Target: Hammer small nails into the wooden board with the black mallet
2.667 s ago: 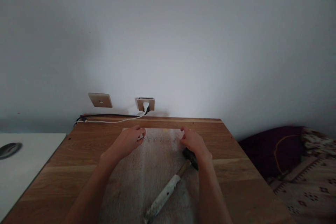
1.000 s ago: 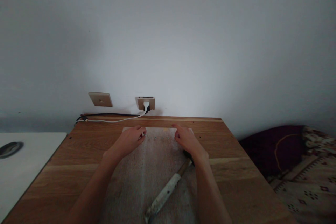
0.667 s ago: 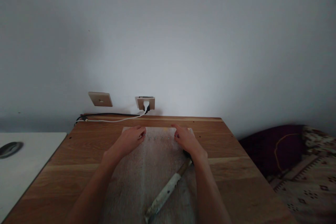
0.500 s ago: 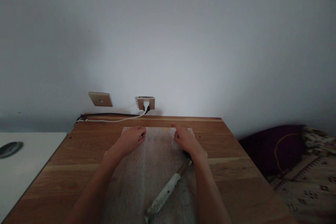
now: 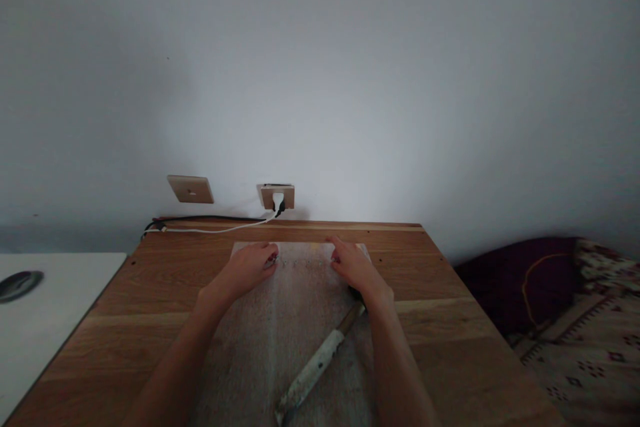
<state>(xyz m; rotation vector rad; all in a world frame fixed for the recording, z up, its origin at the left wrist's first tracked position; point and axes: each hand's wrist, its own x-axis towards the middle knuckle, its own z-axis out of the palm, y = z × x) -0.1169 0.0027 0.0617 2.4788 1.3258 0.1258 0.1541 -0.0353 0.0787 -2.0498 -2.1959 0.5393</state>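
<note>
A pale rectangular board [image 5: 280,333] lies in the middle of a wooden table [image 5: 150,293]. A faint row of tiny dots shows near the board's far edge, too small to name. My left hand [image 5: 245,270] rests at the board's far left corner, fingertips pinched together on something too small to make out. At the far right corner, my right hand [image 5: 356,267] lies on the board with its index finger stretched forward and holds nothing. A hammer [image 5: 317,365] with a pale stained handle lies diagonally on the board. Its dark head is mostly hidden under my right wrist.
On the wall behind the table are a socket with a white plug [image 5: 277,197] and a blank plate [image 5: 191,189]. Cables [image 5: 210,223] run along the table's far edge. A white surface [image 5: 45,320] stands to the left, and patterned textiles [image 5: 585,340] lie to the right.
My right hand has slid from beside the hammer head toward the board's far edge and stretched out its index finger. My left hand has hardly moved.
</note>
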